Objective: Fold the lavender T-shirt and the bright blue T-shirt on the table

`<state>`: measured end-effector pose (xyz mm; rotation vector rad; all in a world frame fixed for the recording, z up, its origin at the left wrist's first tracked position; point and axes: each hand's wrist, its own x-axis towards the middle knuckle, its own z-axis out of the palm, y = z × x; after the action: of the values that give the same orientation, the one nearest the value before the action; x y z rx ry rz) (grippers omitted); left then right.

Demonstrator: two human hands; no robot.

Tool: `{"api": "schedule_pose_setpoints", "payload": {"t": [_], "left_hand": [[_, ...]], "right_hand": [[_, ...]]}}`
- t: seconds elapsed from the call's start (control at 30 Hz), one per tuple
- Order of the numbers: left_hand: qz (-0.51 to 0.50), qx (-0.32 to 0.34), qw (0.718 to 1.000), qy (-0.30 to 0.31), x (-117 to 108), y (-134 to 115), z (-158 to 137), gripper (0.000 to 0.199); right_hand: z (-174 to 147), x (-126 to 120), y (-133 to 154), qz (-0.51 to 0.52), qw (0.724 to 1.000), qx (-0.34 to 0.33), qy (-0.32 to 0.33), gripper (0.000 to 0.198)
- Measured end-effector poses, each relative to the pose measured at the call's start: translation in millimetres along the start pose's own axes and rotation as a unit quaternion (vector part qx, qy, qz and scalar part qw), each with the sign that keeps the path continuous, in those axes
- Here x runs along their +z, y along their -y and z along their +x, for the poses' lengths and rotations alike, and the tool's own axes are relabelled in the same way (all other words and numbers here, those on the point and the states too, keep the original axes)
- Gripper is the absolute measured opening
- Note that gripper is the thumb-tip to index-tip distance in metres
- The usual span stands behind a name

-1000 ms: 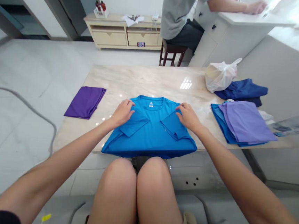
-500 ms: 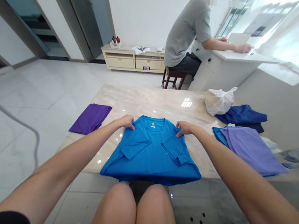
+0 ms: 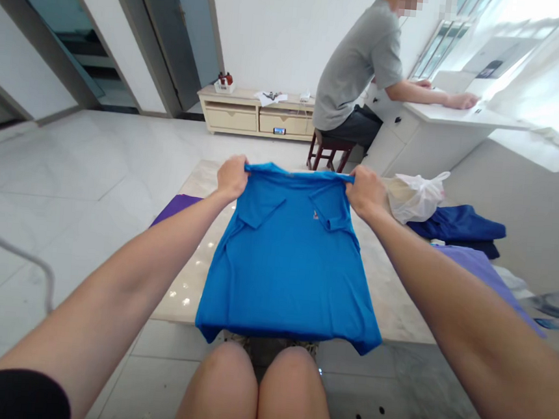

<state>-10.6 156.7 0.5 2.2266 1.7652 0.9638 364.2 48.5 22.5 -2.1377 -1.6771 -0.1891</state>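
Note:
A blue T-shirt [image 3: 288, 256] stretches between my two hands, its collar end raised off the table and its lower part reaching over the near edge. My left hand [image 3: 233, 178] is closed round the left shoulder of the shirt. At the opposite shoulder, my right hand [image 3: 367, 190] grips the cloth in the same way. Both sleeves lie folded inward over the front, and a small logo shows near the right sleeve. The collar opening is hidden, with the top edge pulled taut.
The shirt is over a marble-patterned table [image 3: 194, 287]. Purple folded cloth [image 3: 174, 207] lies left; lavender cloth [image 3: 474, 269], dark blue clothing [image 3: 459, 222] and a white plastic bag [image 3: 418, 195] lie right. Beyond, a person in grey [image 3: 358, 66] sits on a stool at a white desk [image 3: 444, 116].
Both hands have lifted the shirt's shoulder end up and away from me, off the tabletop. The collar has tipped out of sight, and the hands now grip in fists.

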Motion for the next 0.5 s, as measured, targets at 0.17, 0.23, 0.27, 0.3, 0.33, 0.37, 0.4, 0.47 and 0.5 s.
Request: {"api": "schedule_pose_setpoints", "payload": {"t": [0.17,0.23,0.27,0.3,0.33,0.37,0.4,0.47,0.5], "left_hand": [[-0.085,0.099,0.987,-0.089,-25,-16,7,0.016],[-0.068,0.111,0.991,-0.037,-19,-6,-25,0.019],[-0.049,0.114,0.992,-0.004,-14,2,-45,0.021],[-0.026,0.119,0.992,0.031,-7,11,-67,0.022],[-0.005,0.124,0.990,0.067,0,21,-89,0.023],[0.010,0.129,0.986,0.101,7,31,-110,0.024],[0.020,0.136,0.981,0.134,13,40,-129,0.026],[0.030,0.142,0.973,0.179,20,56,-157,0.029],[0.032,0.140,0.971,0.190,20,62,-166,0.031]], "right_hand": [[27,-7,-13,0.028,0.981,-0.125,-0.147,0.028],[0,5,-23,0.020,0.980,-0.165,-0.107,0.025],[-19,12,-28,0.013,0.981,-0.180,-0.069,0.022],[-41,21,-33,0.005,0.980,-0.196,-0.025,0.020],[-64,30,-39,-0.003,0.977,-0.210,0.021,0.018],[-86,38,-44,-0.011,0.973,-0.222,0.066,0.018],[-106,46,-50,-0.019,0.967,-0.230,0.104,0.019],[-136,56,-60,-0.031,0.959,-0.234,0.158,0.023],[-146,58,-65,-0.035,0.957,-0.231,0.173,0.025]]}}
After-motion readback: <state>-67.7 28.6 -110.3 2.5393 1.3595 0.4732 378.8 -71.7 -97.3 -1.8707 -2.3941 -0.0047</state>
